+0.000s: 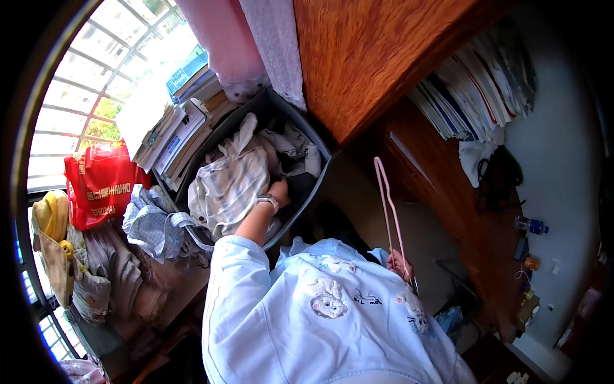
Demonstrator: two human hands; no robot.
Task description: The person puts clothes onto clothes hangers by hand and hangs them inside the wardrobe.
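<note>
My left hand (279, 192), with a band on the wrist, reaches down into a dark grey storage bin (318, 139). It touches a pale plaid garment (231, 187) in the heap of clothes there; its fingertips are hidden, so I cannot tell whether they grip the cloth. Dark and grey-white clothing (295, 148) lies beyond the hand in the bin. Low on the right, my right hand (400, 264) is closed around a pink clothes hanger (388, 195). The hanger stands up from the hand with nothing on it.
Stacked books (182, 128) stand left of the bin. A red bag (105, 182), a light blue checked cloth (157, 224) and folded clothes (112, 262) sit by the barred window. A wooden cabinet (364, 51) rises ahead, and a wooden desk (441, 185) runs along the right.
</note>
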